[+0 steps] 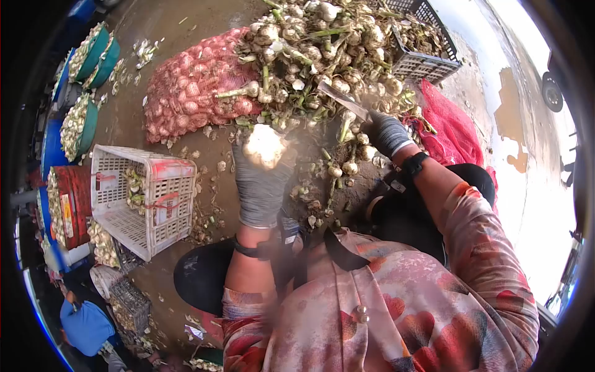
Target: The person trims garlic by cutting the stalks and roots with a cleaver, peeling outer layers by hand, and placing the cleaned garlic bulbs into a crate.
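My left hand (pixel 263 186), in a grey glove, is closed around a pale garlic bulb (pixel 265 146) that looks bright and overexposed. A knife (pixel 344 101) is in my right hand (pixel 388 134), also gloved; its blade points up and left over the garlic heap. That heap of garlic with stalks (pixel 310 56) lies in front of both hands. Left of it, a red mesh sack (pixel 192 90) bulges with garlic bulbs. Loose bulbs and stalks are scattered on the ground between my hands.
A white plastic crate (pixel 170 204) lies on its side at left. A black crate (pixel 427 65) with garlic scraps stands at top right, near a red mesh bag (pixel 452 130). Garlic-filled tubs (pixel 87 133) line the far left. A person in blue (pixel 87 325) is at lower left.
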`<control>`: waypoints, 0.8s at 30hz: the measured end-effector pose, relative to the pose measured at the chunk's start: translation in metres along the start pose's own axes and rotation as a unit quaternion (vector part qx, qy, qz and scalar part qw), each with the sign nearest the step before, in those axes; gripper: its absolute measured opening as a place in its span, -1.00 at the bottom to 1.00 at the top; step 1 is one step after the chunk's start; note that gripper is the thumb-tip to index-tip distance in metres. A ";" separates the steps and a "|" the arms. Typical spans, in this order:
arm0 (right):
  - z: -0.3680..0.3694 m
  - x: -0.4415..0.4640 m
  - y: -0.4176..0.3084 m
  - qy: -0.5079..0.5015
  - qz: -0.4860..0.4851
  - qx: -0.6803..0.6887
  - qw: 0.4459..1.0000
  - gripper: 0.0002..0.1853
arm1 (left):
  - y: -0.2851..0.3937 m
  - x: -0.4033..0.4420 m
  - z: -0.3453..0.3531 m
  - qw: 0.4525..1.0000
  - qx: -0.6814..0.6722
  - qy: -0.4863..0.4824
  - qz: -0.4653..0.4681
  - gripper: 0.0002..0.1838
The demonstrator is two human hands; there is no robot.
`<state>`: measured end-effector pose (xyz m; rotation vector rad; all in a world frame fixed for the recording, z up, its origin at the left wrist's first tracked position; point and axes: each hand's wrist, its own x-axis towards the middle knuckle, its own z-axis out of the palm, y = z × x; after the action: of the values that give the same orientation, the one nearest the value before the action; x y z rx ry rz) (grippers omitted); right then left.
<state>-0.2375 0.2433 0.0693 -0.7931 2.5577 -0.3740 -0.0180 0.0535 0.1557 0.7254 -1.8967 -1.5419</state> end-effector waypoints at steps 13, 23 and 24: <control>0.033 0.012 0.025 0.021 -0.343 -0.356 0.869 -0.76 | 0.021 -0.085 -0.393 0.940 -0.085 0.184 -0.273 -0.35; 0.020 -0.017 0.029 -0.004 -0.318 -0.213 0.924 -0.90 | -0.304 -0.190 -0.299 0.907 0.369 -0.031 -0.203 -0.71; 0.016 -0.017 0.033 -0.003 -0.285 -0.171 0.943 -0.88 | -0.306 -0.171 -0.280 0.936 0.286 -0.015 -0.204 -0.70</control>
<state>-0.2327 0.2775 0.0488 -1.6673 2.3731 -0.0889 0.3187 -0.0647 -0.1169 1.4305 -2.3547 -1.2100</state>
